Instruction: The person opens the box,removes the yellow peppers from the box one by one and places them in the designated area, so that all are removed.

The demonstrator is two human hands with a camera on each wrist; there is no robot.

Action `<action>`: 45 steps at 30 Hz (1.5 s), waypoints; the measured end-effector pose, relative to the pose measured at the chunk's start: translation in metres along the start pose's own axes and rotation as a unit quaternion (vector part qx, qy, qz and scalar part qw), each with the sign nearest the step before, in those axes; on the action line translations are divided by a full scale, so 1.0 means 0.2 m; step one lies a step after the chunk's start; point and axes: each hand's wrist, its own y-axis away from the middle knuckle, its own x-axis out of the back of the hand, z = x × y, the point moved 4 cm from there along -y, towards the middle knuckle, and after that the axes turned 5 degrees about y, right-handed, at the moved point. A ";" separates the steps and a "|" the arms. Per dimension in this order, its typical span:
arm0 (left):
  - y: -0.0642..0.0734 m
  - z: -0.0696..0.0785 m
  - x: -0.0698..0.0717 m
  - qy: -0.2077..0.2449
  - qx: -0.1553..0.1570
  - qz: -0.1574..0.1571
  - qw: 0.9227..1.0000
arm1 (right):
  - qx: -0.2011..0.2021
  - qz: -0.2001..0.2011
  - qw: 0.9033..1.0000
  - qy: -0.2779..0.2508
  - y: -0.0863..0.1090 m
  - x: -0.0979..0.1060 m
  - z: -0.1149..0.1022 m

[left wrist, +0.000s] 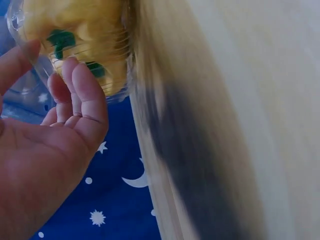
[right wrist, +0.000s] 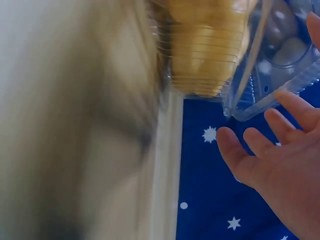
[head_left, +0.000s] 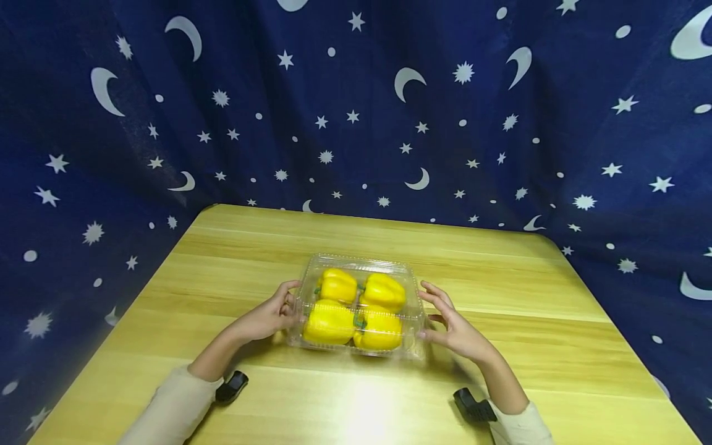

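A clear plastic clamshell box lies mid-table with several yellow bell peppers inside, their green stems showing through the plastic. My left hand is at the box's left side, fingers slightly bent against the wall. In the left wrist view the fingertips of that hand overlap the ridged plastic in front of the peppers. On the opposite side, my right hand has its fingers spread along the right edge. The right wrist view shows those fingers loosely extended near the clear lid, not wrapped round it.
A light wood-grain table carries the box. Dark blue cloth with white moons and stars hangs behind and beside it. Black wrist devices sit near both beige sleeves.
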 end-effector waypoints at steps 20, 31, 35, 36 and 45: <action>0.00 0.00 -0.01 0.012 -0.038 0.013 0.999 | -0.092 -0.001 0.991 -0.101 -0.16 0.07 0.06; 0.01 -0.01 -0.02 0.019 -0.027 0.006 0.999 | -0.006 0.061 0.991 -0.118 -0.25 0.14 0.09; 0.01 -0.02 -0.03 0.031 -0.010 0.005 0.999 | 0.030 0.076 0.985 -0.151 -0.29 0.15 0.09; 0.01 -0.02 -0.03 0.033 -0.008 0.004 0.999 | 0.034 0.079 0.984 -0.158 -0.29 0.15 0.09; 0.00 -0.02 -0.02 0.037 -0.012 0.000 0.999 | 0.023 0.113 0.982 -0.150 -0.37 0.17 0.10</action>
